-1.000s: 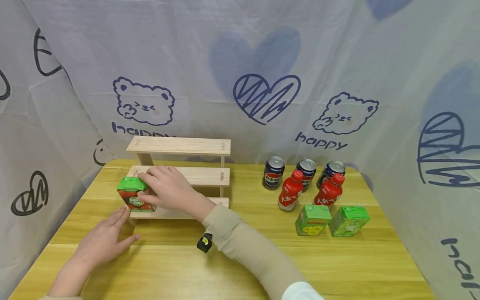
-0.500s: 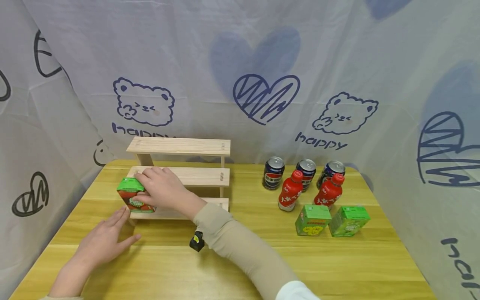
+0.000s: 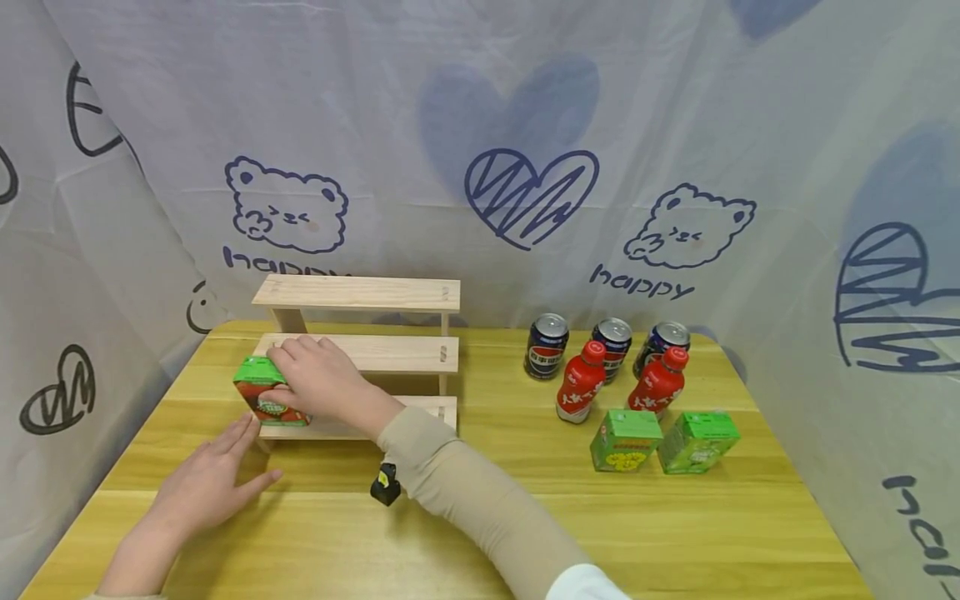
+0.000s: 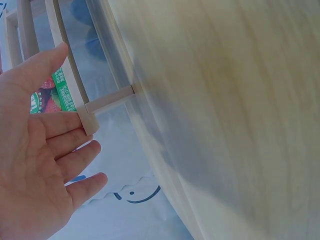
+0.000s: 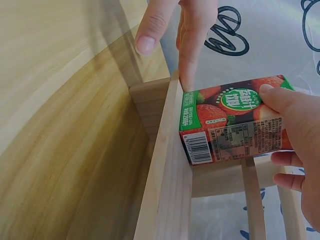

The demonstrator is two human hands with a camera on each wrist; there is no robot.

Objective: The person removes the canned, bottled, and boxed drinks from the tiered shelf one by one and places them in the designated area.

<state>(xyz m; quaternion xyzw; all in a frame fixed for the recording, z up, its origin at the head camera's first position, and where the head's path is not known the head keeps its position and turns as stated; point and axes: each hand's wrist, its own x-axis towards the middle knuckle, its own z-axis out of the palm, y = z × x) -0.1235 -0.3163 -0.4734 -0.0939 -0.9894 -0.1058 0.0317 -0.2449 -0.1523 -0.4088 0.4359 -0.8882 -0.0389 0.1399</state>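
Note:
A strawberry juice box (image 3: 253,390), red with a green top, stands upright at the left end of the lowest tier of a wooden three-tier rack (image 3: 356,292). My right hand (image 3: 321,379) grips it from the right, the thumb (image 5: 275,97) on its printed front. In the right wrist view, the bottom of the box meets the wooden tier (image 5: 165,175). My left hand (image 3: 201,482) has its fingers extended, the fingertips at the rack's front left corner beside the box. Seen from the left wrist, its palm faces the rack and holds nothing.
On the right of the table (image 3: 480,533) stand several dark blue cans (image 3: 547,346), two red bottles (image 3: 582,382) and two green juice boxes (image 3: 627,440). A patterned cloth (image 3: 405,108) hangs behind the rack. A small black device (image 3: 386,484) sits at my right wrist.
My right hand and forearm have shifted slightly left, and the fingers have drawn closer around the strawberry juice box. The box and my left hand stay in place.

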